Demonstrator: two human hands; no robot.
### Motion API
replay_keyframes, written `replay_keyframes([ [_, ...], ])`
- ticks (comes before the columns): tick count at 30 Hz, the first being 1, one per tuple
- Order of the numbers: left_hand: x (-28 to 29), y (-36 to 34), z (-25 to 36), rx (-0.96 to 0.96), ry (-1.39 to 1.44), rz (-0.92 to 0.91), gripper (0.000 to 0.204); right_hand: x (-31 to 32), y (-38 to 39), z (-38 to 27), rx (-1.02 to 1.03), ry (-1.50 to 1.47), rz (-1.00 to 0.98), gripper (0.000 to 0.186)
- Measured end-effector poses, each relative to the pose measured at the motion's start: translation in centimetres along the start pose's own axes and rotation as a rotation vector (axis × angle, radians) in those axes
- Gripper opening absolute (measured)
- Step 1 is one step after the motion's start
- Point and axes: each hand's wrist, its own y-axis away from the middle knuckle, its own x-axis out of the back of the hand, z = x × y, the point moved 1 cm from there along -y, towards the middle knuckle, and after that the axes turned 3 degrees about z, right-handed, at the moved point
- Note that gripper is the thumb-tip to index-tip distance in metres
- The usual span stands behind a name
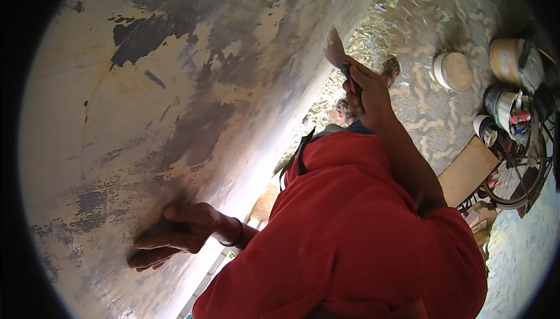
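Red cloth of the person's shirt (pixel 350 231) fills the lower middle of the view, closest to the lens. Larger than that is the big curved wall (pixel 175 85) on the left, pale and streaked with dark grey and black patches where the coat is worn or scraped. Stone-patterned ground (pixel 420 39) runs behind it on the upper right, littered with pale shavings.

Left hand (pixel 175 234) lies flat on the lower part of the wall, fingers spread and pressed against the surface, holding nothing; a dark band sits on its wrist. Right hand (pixel 364 94) is raised beside the wall's edge, fingers closed around the handle of a scraper (pixel 335 50), whose broad blade points up and lies against or just beside the wall's edge; I cannot tell which.

Off to the right stand a bicycle wheel (pixel 519 173), a flat brown board (pixel 466 170), several paint tins (pixel 507 109) and a round lid (pixel 454 71).
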Motion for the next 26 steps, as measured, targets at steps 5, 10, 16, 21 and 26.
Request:
replay_keyframes([
  [5,-0.1,-0.2,0.2,-0.008,0.023,0.000,0.072,-1.1,1.3,-1.8,0.106,0.140,0.016,0.042],
  [10,-0.1,-0.1,-0.2,-0.033,0.016,-0.006,0.071,-2.2,-1.4,-2.0,0.065,0.157,0.025,0.040],
  [16,-0.2,-0.2,-0.1,-0.040,0.001,0.006,0.069,-2.5,0.8,-2.3,0.085,0.171,0.017,0.032],
  [21,-0.3,-0.2,0.2,-0.027,-0.012,-0.007,0.069,-0.6,-7.3,-3.8,0.138,0.116,0.058,0.023],
  [26,-0.1,-0.3,0.0,-0.105,-0.069,-0.028,0.070,-1.7,-3.0,-4.0,0.051,0.208,0.079,0.035],
])
